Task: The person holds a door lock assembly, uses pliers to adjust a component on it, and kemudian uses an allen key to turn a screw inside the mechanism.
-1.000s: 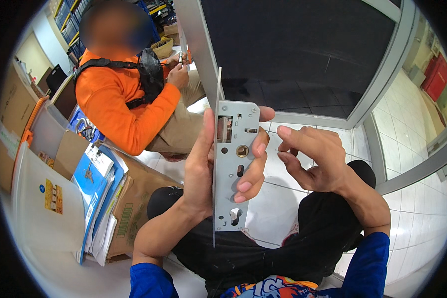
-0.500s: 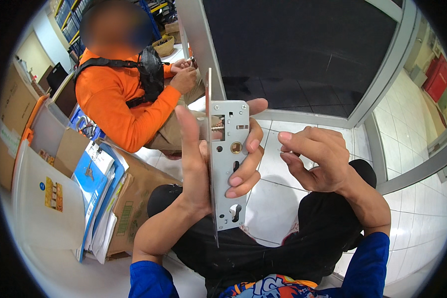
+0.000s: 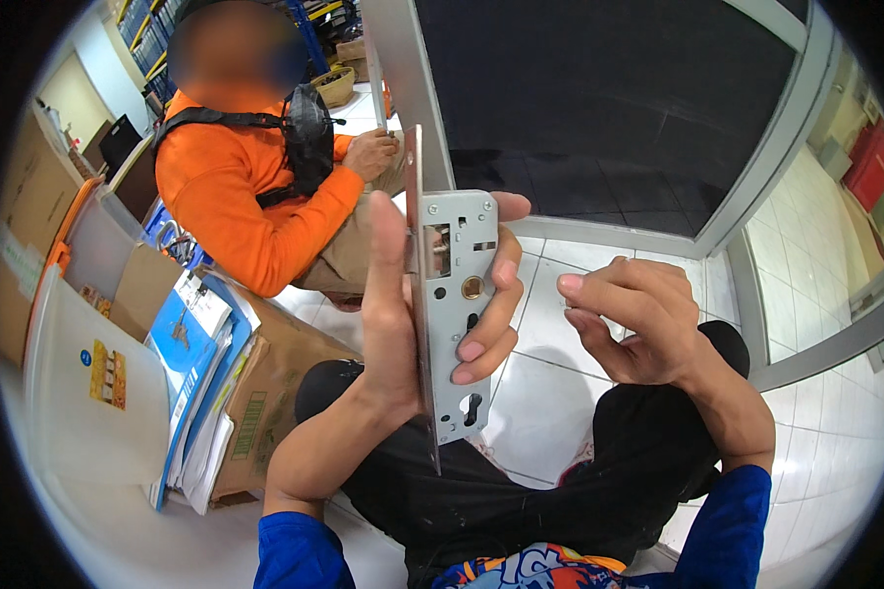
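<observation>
My left hand is wrapped round a mortise lock, a flat silver case with a long narrow faceplate, held upright in front of me. Its fingers curl over the case's right side, while the thumb stands up beside the faceplate. In the case I see an upper window with metal parts, a brass-coloured hub and a keyhole-shaped cutout below. To the right, apart from the lock, my right hand is curled with thumb and index finger drawn near each other. Anything pinched there is too small to make out.
A person in an orange top sits at the left with hands near a grey-framed door. Nearby are a cardboard box, blue folders and a translucent plastic bin. White floor tiles lie beyond my knees.
The lock has risen slightly and turned a little, and the parts in its upper window look different. My right hand has barely moved. The other person's hands have shifted.
</observation>
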